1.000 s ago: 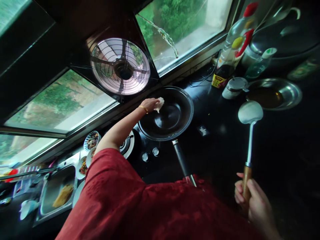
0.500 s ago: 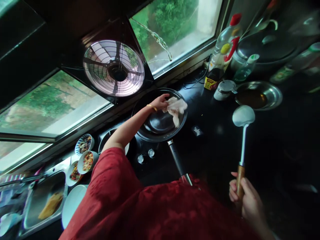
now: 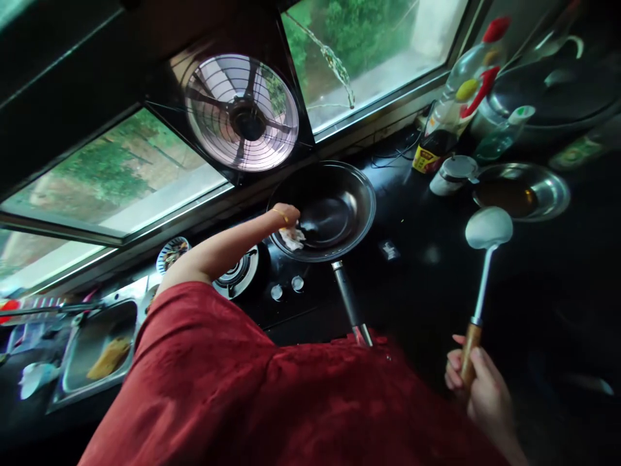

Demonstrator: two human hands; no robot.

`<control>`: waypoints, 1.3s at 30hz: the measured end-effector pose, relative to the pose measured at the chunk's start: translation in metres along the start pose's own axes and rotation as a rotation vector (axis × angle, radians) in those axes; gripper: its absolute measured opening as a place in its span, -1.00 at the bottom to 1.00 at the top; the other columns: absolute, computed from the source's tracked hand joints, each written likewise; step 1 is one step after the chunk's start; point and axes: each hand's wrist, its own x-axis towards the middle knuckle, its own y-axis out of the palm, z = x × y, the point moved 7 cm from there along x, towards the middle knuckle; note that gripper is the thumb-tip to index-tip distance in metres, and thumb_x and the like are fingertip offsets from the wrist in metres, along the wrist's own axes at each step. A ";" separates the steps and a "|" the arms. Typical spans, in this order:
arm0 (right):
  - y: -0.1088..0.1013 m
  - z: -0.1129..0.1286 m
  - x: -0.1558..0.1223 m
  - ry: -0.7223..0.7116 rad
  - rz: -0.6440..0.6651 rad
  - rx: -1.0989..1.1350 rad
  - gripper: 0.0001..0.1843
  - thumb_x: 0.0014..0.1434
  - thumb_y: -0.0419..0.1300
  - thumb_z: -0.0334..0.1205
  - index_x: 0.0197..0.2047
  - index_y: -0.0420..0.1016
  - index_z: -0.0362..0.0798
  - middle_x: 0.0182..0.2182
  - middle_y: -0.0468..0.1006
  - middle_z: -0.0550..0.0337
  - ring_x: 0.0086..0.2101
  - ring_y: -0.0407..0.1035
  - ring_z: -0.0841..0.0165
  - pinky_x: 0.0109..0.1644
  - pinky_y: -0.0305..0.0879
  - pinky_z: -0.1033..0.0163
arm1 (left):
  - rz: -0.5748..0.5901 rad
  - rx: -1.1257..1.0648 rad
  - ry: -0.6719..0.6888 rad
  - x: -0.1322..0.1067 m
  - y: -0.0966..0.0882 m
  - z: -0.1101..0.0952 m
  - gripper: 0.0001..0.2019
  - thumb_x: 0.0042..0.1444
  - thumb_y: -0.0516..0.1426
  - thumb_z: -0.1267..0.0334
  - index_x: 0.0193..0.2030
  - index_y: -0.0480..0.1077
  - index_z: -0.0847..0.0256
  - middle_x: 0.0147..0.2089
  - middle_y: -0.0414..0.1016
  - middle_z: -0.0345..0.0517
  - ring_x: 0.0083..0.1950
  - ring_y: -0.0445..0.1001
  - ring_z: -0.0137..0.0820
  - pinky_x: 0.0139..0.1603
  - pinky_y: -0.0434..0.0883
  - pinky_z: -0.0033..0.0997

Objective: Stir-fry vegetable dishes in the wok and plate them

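Two bare hands are at work, each with one thing in it. The left hand (image 3: 290,213) has its fingers closed on one crumpled white cloth (image 3: 294,241), which hangs just below them inside one dark wok (image 3: 339,210), at the wok's near left side; the fingertips themselves are too hidden to count. The bare middle of the wok lies to the right of these fingers, and its one black handle (image 3: 347,294) points from the rim back toward the body. The right hand (image 3: 485,382) has its fingers wrapped around the wooden grip of one turner (image 3: 489,228), whose single round metal head stands above those fingers, well apart from the wok. Two knobs (image 3: 297,283) sit below the left fingers, and one burner (image 3: 237,275) shows to the left of them, partly covered by the forearm. Farther left of those fingers are one striped bowl (image 3: 163,251) with food and one sink (image 3: 114,323) holding one yellowish item (image 3: 110,359). Beyond the right fingers, past the turner's head, stand one steel basin (image 3: 560,194) with brown liquid, one lidded jar (image 3: 451,178), at least three bottles (image 3: 429,155) and one large pot (image 3: 553,97). One small packet (image 3: 389,250) lies between the two hands, right of the wok. One round fan (image 3: 248,120) is above the left fingers.
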 end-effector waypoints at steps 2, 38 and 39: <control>0.003 0.002 0.004 0.005 0.021 -0.010 -0.53 0.03 0.28 0.15 -0.11 0.40 0.02 -0.62 0.31 0.40 -0.74 0.11 0.53 -0.71 0.10 0.40 | -0.007 0.056 -0.032 -0.003 -0.009 0.022 -0.76 0.03 0.12 0.46 -0.19 0.57 0.32 -0.06 0.55 0.10 0.05 0.44 -0.20 0.06 0.31 -0.34; 0.165 0.068 0.019 -0.294 0.630 -0.735 -0.25 0.10 0.15 0.01 0.29 0.22 -0.18 -0.51 0.36 0.33 -0.63 0.21 0.50 -0.55 0.22 0.30 | -0.551 -0.668 -0.273 -0.104 -0.024 0.051 -0.65 0.14 0.06 0.31 0.06 0.42 0.32 -0.15 0.55 -0.04 -0.21 0.45 -0.44 -0.16 0.37 -0.51; 0.167 0.067 0.020 -0.304 0.619 -0.744 -0.25 0.09 0.15 0.01 0.29 0.23 -0.19 -0.50 0.37 0.33 -0.63 0.22 0.50 -0.54 0.23 0.29 | -0.514 -0.531 -0.278 -0.085 -0.029 0.046 -0.60 0.15 0.06 0.34 0.14 0.39 0.29 -0.03 0.54 0.00 -0.10 0.47 -0.40 -0.05 0.36 -0.47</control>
